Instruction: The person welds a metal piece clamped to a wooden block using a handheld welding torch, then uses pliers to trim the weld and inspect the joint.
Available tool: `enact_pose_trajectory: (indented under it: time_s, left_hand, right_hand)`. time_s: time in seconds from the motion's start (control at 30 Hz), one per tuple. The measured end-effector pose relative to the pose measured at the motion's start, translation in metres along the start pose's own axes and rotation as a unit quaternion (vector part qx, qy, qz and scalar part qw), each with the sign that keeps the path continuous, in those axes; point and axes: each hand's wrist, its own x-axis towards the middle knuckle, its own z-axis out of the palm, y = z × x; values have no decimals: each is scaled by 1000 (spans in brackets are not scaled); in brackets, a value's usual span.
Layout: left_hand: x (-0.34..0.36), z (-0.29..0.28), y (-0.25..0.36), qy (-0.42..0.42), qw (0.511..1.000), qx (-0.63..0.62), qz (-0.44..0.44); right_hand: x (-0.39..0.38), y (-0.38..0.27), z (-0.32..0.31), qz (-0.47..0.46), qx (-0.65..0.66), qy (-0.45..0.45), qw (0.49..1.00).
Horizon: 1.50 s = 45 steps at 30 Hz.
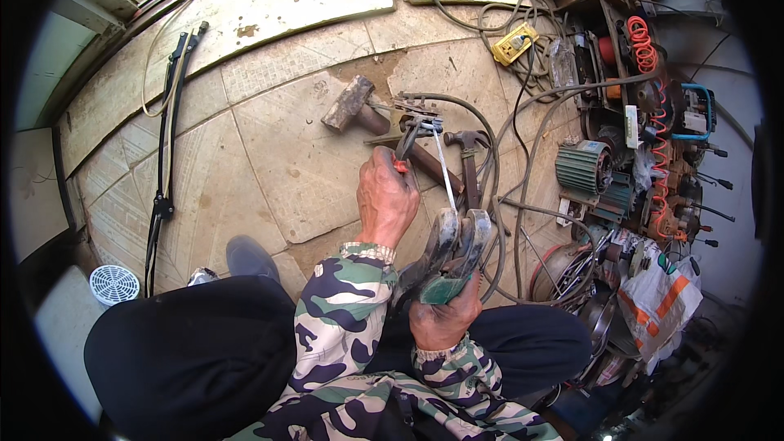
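**Stiff rod, bulky holder, tight room on the right**

Electrode holder [439, 265] is in front of the knees, above the floor [273, 155]. Right hand [443, 320] wraps its green grip. Looks stiff, fairly heavy; hold by that grip, off the grey jaws. White welding rod [446, 175] runs from it to the metal assembly [422, 117]; likely brittle. Left hand [385, 202] is closed around red-handled pliers [406, 144]; can't tell their bite. Sledgehammer [349, 104], claw hammer [469, 155] crowd the assembly. Cables [621, 82] hem the right; tiles to the left have room.
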Motion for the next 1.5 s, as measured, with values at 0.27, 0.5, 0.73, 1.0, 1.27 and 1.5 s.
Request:
enact_pose_trajectory:
  time_s: [0.27,0.5,0.73,1.0,1.27,1.5]
  left_hand:
    - [0,-4,2,8,1000,4,4]
    - [0,-3,-1,5,1000,-1,1]
    - [0,-3,1,0,1000,2,-2]
    - [1,-5,-6,-60,997,-34,-44]
    - [-1,2,-8,-12,1000,-1,12]
    - [0,-6,-3,-2,1000,-9,-1]
  right_hand:
    - [0,-4,-2,19,20,-16,999]
    - [2,-6,-1,8,12,-11,1000]
    - [4,-11,-3,36,10,-14,999]
    - [1,1,0,1,6,-20,1000]
    - [-5,13,-8,-25,50,-36,998]
    - [0,3,-2,-25,-1,28,999]
